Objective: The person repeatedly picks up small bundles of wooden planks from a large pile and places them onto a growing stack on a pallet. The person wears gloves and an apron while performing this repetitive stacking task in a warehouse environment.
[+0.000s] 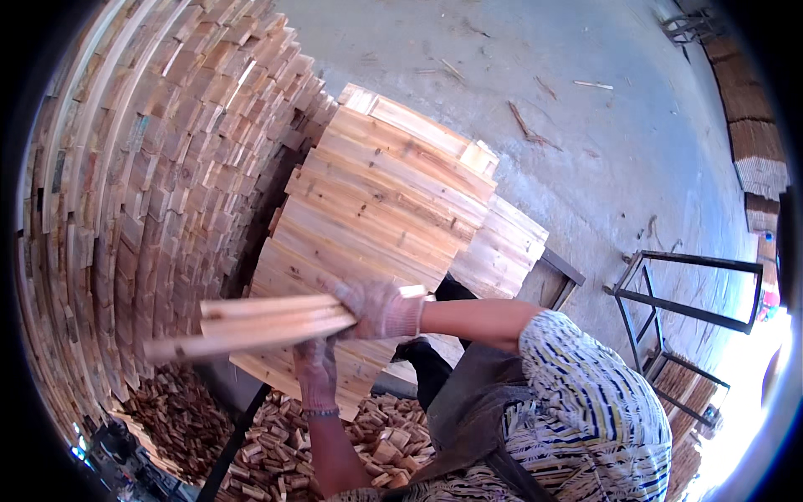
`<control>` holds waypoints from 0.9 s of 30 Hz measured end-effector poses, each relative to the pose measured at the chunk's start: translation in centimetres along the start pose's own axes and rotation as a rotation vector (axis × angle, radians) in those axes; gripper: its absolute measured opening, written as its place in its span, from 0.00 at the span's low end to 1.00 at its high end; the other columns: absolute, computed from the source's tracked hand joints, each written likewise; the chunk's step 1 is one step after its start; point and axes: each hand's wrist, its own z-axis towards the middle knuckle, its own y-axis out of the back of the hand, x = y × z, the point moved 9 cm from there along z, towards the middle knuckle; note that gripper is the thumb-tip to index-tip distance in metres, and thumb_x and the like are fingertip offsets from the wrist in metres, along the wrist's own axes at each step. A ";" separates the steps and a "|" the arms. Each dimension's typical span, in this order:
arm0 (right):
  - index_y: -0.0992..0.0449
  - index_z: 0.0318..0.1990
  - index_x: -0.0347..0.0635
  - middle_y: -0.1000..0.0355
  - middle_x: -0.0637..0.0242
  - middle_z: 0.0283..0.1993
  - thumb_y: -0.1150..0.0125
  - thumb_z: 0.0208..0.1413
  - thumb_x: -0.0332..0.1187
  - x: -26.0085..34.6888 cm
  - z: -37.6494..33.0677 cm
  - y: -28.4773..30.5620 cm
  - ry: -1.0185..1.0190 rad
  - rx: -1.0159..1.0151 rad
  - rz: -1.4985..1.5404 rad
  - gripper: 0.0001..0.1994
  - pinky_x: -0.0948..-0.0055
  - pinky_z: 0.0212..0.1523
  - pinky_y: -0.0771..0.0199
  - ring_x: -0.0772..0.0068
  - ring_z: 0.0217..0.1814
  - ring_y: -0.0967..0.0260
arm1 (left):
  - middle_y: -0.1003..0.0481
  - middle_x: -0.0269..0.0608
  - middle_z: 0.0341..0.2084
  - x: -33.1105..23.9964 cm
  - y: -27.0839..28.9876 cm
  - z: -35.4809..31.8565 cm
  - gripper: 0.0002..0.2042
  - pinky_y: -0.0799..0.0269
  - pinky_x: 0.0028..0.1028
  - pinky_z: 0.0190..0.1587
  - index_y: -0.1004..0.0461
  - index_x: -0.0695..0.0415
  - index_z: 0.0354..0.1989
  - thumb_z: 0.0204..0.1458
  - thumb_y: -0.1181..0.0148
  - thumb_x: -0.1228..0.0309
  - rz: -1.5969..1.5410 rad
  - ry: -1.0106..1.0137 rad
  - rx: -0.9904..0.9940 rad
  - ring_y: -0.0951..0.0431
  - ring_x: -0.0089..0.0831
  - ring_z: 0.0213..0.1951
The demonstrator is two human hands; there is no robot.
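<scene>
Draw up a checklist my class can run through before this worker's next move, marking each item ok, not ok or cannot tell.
1. Gloves worn: ok; both the right hand and the left hand are gloved.
2. Right hand on the wooden strips: ok, it grasps them near one end.
3. Left hand's grip: cannot tell; it is against the strips, but its fingers are blurred or hidden.
4. Strip ends even: not ok; the lowest strip in the picture juts farthest left.
5. Ends of the side-by-side boards level: not ok, they are staggered.
6. Floor free of scraps: not ok; wood slivers lie there.
</scene>
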 end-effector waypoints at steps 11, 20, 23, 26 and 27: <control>0.49 0.73 0.50 0.28 0.53 0.53 0.29 0.48 0.52 -20.7 5.2 7.6 -0.521 -0.075 -0.498 0.47 0.55 0.57 0.29 0.51 0.57 0.29 | 0.62 0.67 0.73 14.6 3.9 15.5 0.61 0.55 0.45 0.72 0.65 0.68 0.73 0.43 0.29 0.45 1.329 0.329 -0.232 0.60 0.54 0.74; 0.45 0.70 0.45 0.29 0.49 0.53 0.28 0.47 0.48 -22.6 7.7 11.5 -0.421 -0.088 -0.410 0.45 0.55 0.58 0.29 0.46 0.56 0.30 | 0.78 0.72 0.71 19.1 2.1 17.3 0.73 0.71 0.57 0.72 0.81 0.69 0.71 0.36 0.25 0.41 1.512 0.580 -0.254 0.80 0.64 0.73; 0.39 0.66 0.50 0.29 0.53 0.50 0.27 0.45 0.45 -20.1 8.5 10.3 -0.328 -0.157 -0.520 0.40 0.51 0.52 0.28 0.47 0.50 0.30 | 0.79 0.72 0.71 19.9 3.2 17.1 0.73 0.71 0.57 0.72 0.82 0.68 0.70 0.36 0.24 0.42 1.564 0.691 -0.340 0.80 0.65 0.73; 0.37 0.65 0.55 0.29 0.56 0.50 0.30 0.45 0.42 -21.6 8.6 4.9 -0.176 -0.062 -0.660 0.36 0.50 0.50 0.28 0.51 0.49 0.30 | 0.81 0.75 0.70 19.9 3.2 17.1 0.74 0.71 0.61 0.71 0.82 0.68 0.70 0.35 0.26 0.39 1.560 0.674 -0.309 0.81 0.68 0.72; 0.36 0.64 0.56 0.28 0.58 0.50 0.33 0.47 0.40 -20.7 8.6 3.7 -0.067 -0.025 -0.674 0.33 0.52 0.50 0.28 0.54 0.49 0.29 | 0.81 0.75 0.70 20.0 3.1 17.3 0.74 0.71 0.61 0.71 0.82 0.67 0.70 0.35 0.26 0.40 1.570 0.689 -0.317 0.81 0.68 0.72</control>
